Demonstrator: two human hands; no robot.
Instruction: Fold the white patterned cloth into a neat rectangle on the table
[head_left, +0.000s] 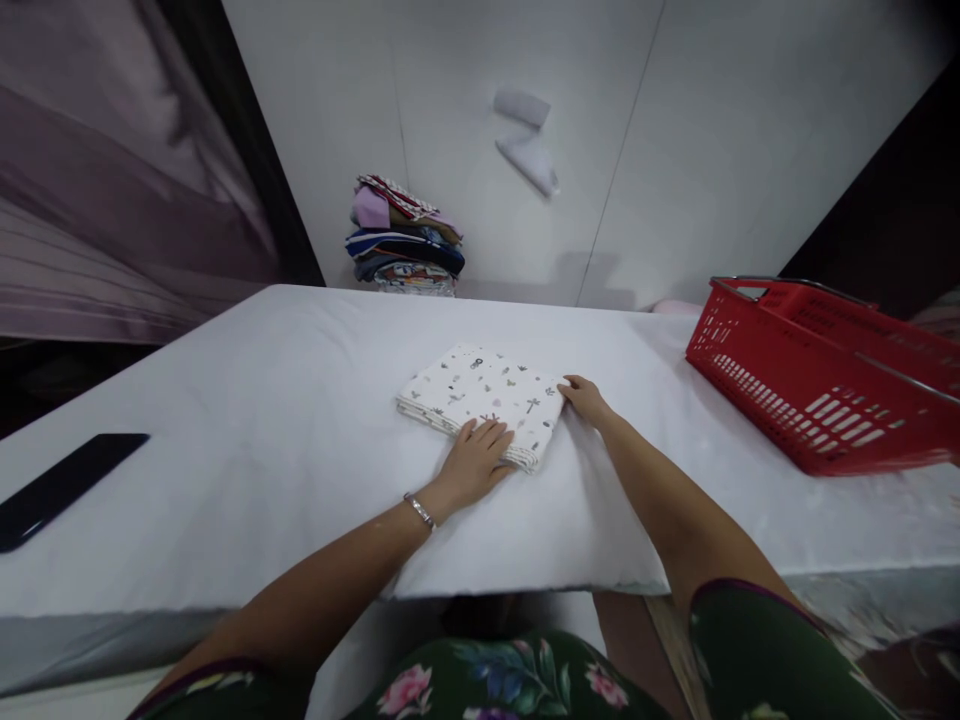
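Note:
A folded white cloth with small dark prints [484,395] lies on the white-covered table [262,450]. My left hand [472,462] rests flat on the cloth's near edge, fingers stretched out; a bracelet is on that wrist. My right hand [585,398] touches the cloth's right corner with its fingertips, fingers slightly bent, holding nothing.
A red plastic basket [817,375] stands at the table's right. A stack of folded colourful cloths [405,240] sits at the far edge by the white wall. A flat black object [64,485] lies at the near left.

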